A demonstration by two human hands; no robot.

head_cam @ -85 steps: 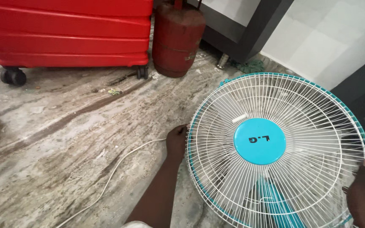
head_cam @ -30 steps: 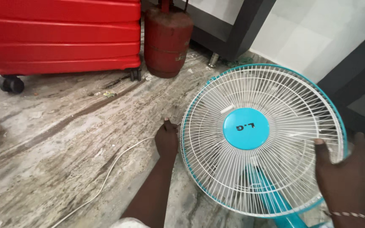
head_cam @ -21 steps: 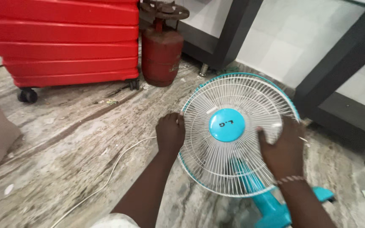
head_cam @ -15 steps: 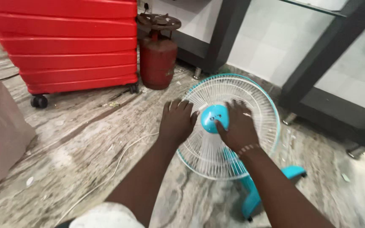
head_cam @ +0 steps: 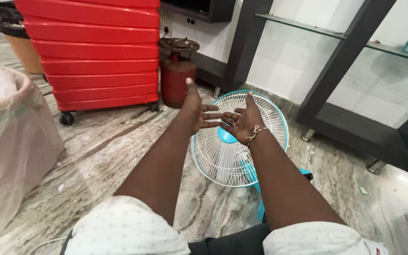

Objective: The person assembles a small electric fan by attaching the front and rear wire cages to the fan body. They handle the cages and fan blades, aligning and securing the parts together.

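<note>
Marbled grey stone floor runs under everything you see, gritty with small scraps. Closest to you are your own sleeves and forearms, stretched out over the fan. The fan is tipped back on its turquoise base, its white wire grille facing up at you and the turquoise hub in the middle half covered by your wrists.

Your left hand floats above the fan's upper left rim, fingers spread and palm turned inward, gripping nothing. Your right hand, with a bracelet at the wrist, hangs just above the hub, fingers loosely splayed and likewise holding nothing. The two sets of fingertips nearly meet over the grille, and I cannot tell whether either one brushes the wires.

If you mean to take hold of the grille, my advice is to set your hands on opposite sides of the rim rather than crowding the centre, and press evenly so the thin wires don't bend.

Left of the fan, close to you, sits a bin covered in clear plastic. Beyond the fan stand a dark red gas cylinder and, further left of it, a red wheeled suitcase. Behind the fan on the right rises a black-framed glass shelf unit against the white wall.
</note>
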